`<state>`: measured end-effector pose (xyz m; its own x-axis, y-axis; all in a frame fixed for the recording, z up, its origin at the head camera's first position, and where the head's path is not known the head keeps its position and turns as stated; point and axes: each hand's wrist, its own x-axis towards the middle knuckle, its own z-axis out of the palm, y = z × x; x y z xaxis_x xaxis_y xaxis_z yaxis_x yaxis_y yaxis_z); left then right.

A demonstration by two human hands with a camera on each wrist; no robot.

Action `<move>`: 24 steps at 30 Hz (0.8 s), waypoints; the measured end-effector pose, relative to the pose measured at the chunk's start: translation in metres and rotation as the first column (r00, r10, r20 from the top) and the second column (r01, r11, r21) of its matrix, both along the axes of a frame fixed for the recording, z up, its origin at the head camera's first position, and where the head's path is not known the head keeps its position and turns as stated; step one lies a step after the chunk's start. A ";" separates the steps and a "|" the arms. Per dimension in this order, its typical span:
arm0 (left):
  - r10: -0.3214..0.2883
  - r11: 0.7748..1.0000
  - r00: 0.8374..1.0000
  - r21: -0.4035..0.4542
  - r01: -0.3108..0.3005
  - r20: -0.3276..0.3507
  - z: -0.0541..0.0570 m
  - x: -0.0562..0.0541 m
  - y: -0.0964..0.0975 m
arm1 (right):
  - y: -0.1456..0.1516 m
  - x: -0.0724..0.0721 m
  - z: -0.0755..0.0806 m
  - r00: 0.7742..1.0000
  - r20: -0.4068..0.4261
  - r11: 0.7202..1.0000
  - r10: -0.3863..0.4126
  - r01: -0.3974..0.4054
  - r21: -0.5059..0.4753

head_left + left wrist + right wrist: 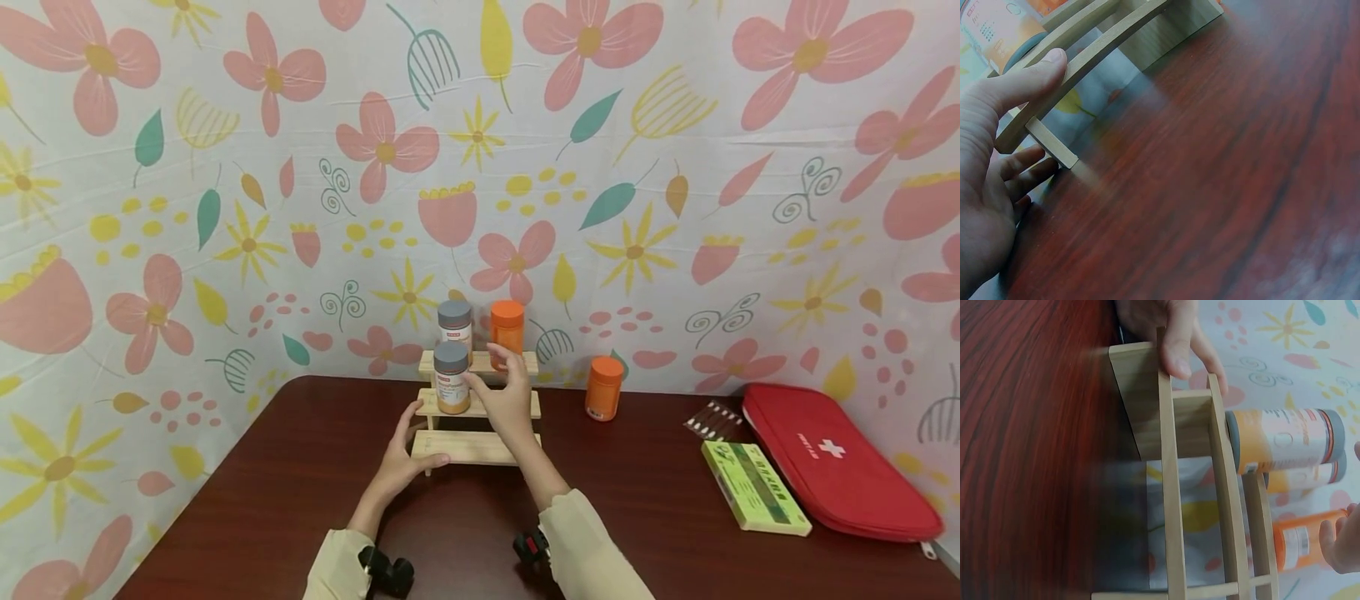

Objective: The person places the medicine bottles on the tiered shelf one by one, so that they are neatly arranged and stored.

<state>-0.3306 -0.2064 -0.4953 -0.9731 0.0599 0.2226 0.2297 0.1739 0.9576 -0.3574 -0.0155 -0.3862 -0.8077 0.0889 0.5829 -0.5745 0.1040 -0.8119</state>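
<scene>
A three-step wooden rack (472,448) stands on the table against the patterned cloth. My left hand (401,457) grips its left end; in the left wrist view the thumb (1047,72) lies on the front step and the fingers are beyond the end. A grey-lidded jar (452,379) stands upright on the middle step. Another grey-lidded jar (454,321) and an orange bottle (507,325) are on the top step. My right hand (507,402) hovers beside the middle-step jar, thumb and fingers spread. In the right wrist view, a small gap separates its fingers (1329,534) from that jar (1285,437).
A second orange bottle (603,389) stands on the table right of the rack. Farther right lie a blister pack (712,421), a green-yellow box (753,487) and a red first aid pouch (840,467). The floral cloth (480,167) rises behind the table.
</scene>
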 end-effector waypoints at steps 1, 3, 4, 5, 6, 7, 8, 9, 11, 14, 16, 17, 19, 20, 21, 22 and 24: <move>0.001 1.000 1.000 0.002 -0.001 0.003 0.000 0.000 0.000 | 0.003 0.000 0.000 1.000 -0.009 1.000 -0.015 0.015 -0.002; 0.002 1.000 1.000 0.005 -0.002 0.005 0.000 0.000 0.000 | 0.008 0.001 0.000 0.999 -0.021 0.999 -0.031 0.031 -0.009; -0.003 1.000 1.000 0.015 0.003 0.009 0.000 -0.001 0.000 | 0.011 0.001 -0.001 0.999 -0.029 0.999 -0.042 0.042 -0.009; -0.004 1.000 1.000 0.017 0.004 0.009 0.000 -0.001 0.000 | 0.015 -0.001 -0.004 0.998 -0.041 0.999 -0.054 0.054 -0.008; -0.004 1.000 1.000 0.017 0.004 0.009 0.000 -0.001 0.000 | 0.017 0.000 -0.004 0.997 -0.037 0.998 -0.062 0.061 -0.012; -0.004 1.000 1.000 0.016 0.004 0.010 0.000 -0.001 0.000 | 0.020 0.000 -0.004 0.997 -0.033 0.997 -0.071 0.070 -0.015; -0.004 1.000 1.000 0.018 0.003 0.012 0.000 -0.001 0.000 | 0.023 -0.001 -0.004 0.997 -0.029 0.997 -0.078 0.077 -0.023; -0.002 1.000 1.000 0.020 0.002 0.017 0.000 0.000 0.001 | 0.026 -0.001 -0.005 0.996 -0.023 0.996 -0.088 0.087 -0.029; 0.000 1.000 1.000 0.021 0.000 0.020 0.001 0.001 0.001 | 0.032 -0.002 -0.005 0.994 -0.015 0.994 -0.105 0.105 -0.038; 0.002 1.000 1.000 0.025 -0.002 0.029 0.002 0.001 0.000 | 0.041 -0.005 -0.007 0.993 -0.011 0.992 -0.121 0.120 -0.046; 0.000 1.000 1.000 0.025 -0.001 0.030 0.002 0.001 0.000 | 0.047 -0.006 -0.009 0.990 -0.008 0.989 -0.140 0.139 -0.043; 0.003 1.000 1.000 0.024 -0.003 0.030 0.002 0.001 0.001 | 0.049 -0.006 -0.009 0.989 -0.005 0.988 -0.151 0.151 -0.044; 0.004 1.000 1.000 0.022 -0.005 0.027 0.002 0.001 0.001 | 0.055 -0.008 -0.011 0.984 -0.003 0.983 -0.179 0.179 -0.041; 0.005 1.000 1.000 0.023 -0.006 0.026 0.002 0.001 0.001 | 0.058 -0.008 -0.012 0.982 -0.001 0.981 -0.191 0.191 -0.040; 0.007 1.000 1.000 0.024 -0.007 0.026 0.002 0.001 0.002 | 0.060 -0.009 -0.013 0.979 -0.003 0.978 -0.203 0.202 -0.042; 0.006 1.000 1.000 0.026 -0.007 0.028 0.001 0.001 0.002 | 0.063 -0.010 -0.014 0.978 -0.005 0.977 -0.208 0.208 -0.043; 0.001 1.000 0.999 0.031 -0.002 0.033 0.001 0.000 0.002 | 0.069 -0.012 -0.015 0.978 -0.008 0.977 -0.207 0.207 -0.046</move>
